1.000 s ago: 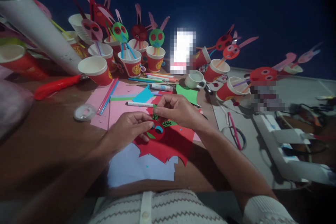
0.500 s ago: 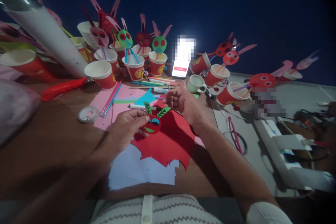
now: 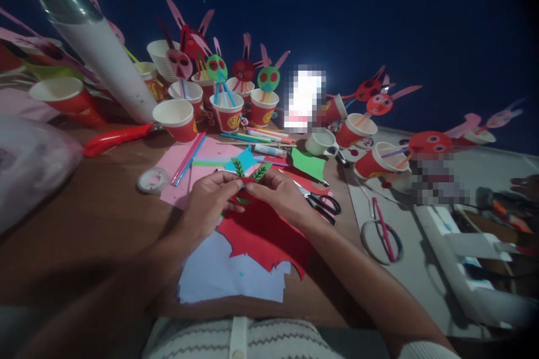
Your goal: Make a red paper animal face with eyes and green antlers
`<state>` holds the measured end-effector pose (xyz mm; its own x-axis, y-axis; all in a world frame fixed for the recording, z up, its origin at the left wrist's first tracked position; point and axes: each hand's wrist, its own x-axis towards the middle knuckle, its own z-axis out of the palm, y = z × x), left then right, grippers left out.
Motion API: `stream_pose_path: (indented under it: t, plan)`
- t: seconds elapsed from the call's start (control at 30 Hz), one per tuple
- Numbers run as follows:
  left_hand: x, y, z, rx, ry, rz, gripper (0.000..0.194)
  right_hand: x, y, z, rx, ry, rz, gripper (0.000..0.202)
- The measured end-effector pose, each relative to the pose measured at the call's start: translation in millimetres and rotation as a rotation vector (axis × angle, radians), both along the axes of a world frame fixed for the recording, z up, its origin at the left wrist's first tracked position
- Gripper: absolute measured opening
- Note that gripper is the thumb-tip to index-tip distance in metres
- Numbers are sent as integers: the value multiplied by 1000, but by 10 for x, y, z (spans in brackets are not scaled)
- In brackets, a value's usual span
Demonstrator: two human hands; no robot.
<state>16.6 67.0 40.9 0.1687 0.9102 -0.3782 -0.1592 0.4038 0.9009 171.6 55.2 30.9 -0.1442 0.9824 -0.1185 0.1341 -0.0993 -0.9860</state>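
A red paper face (image 3: 248,181) with two green ears (image 3: 238,169), splayed in a V and inked with black leaf-like veins, is pinched between left fingers (image 3: 229,190) and right fingers (image 3: 258,192), which largely cover it; a green mouth (image 3: 243,201) peeks out below.

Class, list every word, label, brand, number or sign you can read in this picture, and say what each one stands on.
No text can be read for certain.
White-and-blue tube: printing too small and blurred.
Red paper cup: gold round emblem, any lettering unreadable.
Lit screen: pixelated, nothing readable.
Green paper ears: black branching lines, no letters visible.
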Motion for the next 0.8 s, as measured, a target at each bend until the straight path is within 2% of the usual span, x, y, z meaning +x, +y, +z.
stream_pose_path:
  t: [0.37,0.57,0.8]
  plan:
    - [36,-25,-135,70,61,-15,16,-112,-19,-24,51,126,-140,11]
    - [45,-25,-73,4,-4,-60,19,-98,-3,-40,28,184,-168,11]
    - [18,-13,-23,-56,-53,-40,18,-48,1,-97,-59,232,-116,14]
